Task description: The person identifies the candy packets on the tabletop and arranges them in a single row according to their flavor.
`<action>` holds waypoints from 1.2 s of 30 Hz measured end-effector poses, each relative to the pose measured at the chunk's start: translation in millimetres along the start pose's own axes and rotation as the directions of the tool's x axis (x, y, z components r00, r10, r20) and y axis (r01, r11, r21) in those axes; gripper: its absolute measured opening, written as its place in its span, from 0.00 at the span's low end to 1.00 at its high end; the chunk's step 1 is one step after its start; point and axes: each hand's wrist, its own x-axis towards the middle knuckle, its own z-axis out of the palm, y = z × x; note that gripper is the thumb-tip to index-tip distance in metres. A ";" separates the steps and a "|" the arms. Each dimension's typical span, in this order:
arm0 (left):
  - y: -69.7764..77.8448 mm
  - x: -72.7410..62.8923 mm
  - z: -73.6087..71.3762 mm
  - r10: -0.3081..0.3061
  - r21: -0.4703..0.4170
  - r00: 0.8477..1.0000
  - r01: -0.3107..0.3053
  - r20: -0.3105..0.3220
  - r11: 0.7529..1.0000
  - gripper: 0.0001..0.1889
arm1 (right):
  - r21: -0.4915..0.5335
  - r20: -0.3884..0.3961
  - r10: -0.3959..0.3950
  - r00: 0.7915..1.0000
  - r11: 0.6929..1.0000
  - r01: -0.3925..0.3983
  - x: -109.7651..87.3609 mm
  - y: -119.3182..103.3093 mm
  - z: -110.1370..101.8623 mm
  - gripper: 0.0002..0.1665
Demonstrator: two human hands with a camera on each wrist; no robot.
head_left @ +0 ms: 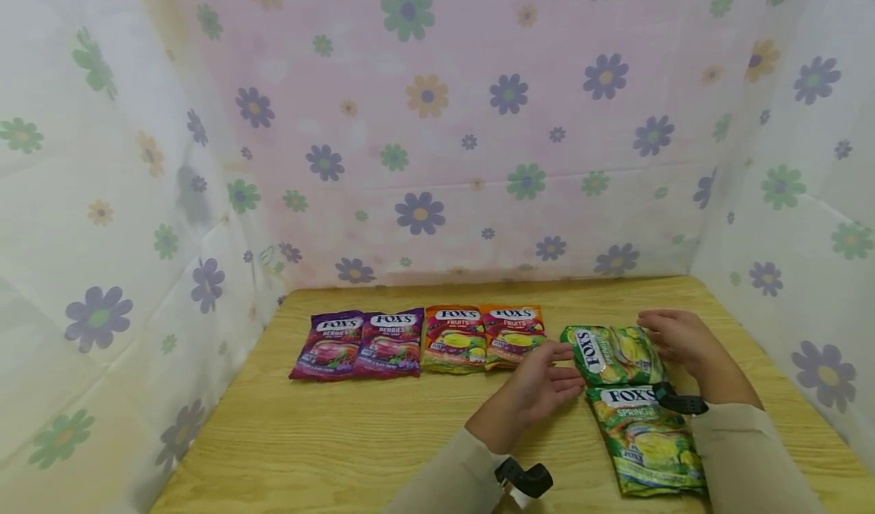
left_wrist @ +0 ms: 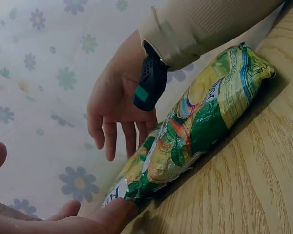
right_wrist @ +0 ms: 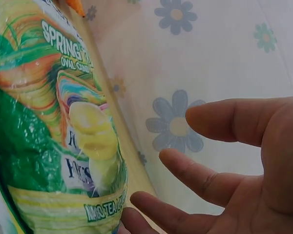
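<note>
A green Fox's candy bag (head_left: 618,356) lies sideways on the table, its brand name toward the left. My left hand (head_left: 540,385) is at that end, palm turned up and fingers extended, fingertips right at the bag's edge. At the opposite end is my right hand (head_left: 683,341), thumb and fingers spread apart in the right wrist view, with the lower fingers (right_wrist: 156,209) close beside the bag's printed bottom (right_wrist: 107,209). A second green candy bag (head_left: 645,446) lies upright-facing just below, its top edge meeting the sideways bag. The right wrist strap overlaps its upper corner.
Two purple berry candy bags (head_left: 328,347) lie overlapping at the left of the wooden table (head_left: 328,438). Two red-orange fruit candy bags (head_left: 454,339) lie side by side in the middle, near my left fingertips. Flowered cloth walls (head_left: 465,149) enclose the back and both sides.
</note>
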 end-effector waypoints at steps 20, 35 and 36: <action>-5.9 4.8 3.8 0.012 0.015 1.000 -0.012 -0.001 1.000 0.32 | 0.005 -0.006 0.010 1.000 1.000 -0.010 3.6 3.2 4.2 0.43; -6.2 7.4 0.8 0.026 -0.010 1.000 -0.026 -0.012 1.000 0.35 | 0.065 0.005 -0.006 1.000 0.998 0.005 6.5 7.6 5.2 0.43; -6.2 7.6 0.4 0.028 -0.010 1.000 -0.028 -0.011 1.000 0.36 | 0.067 0.000 -0.008 1.000 0.998 0.008 6.9 7.7 5.1 0.42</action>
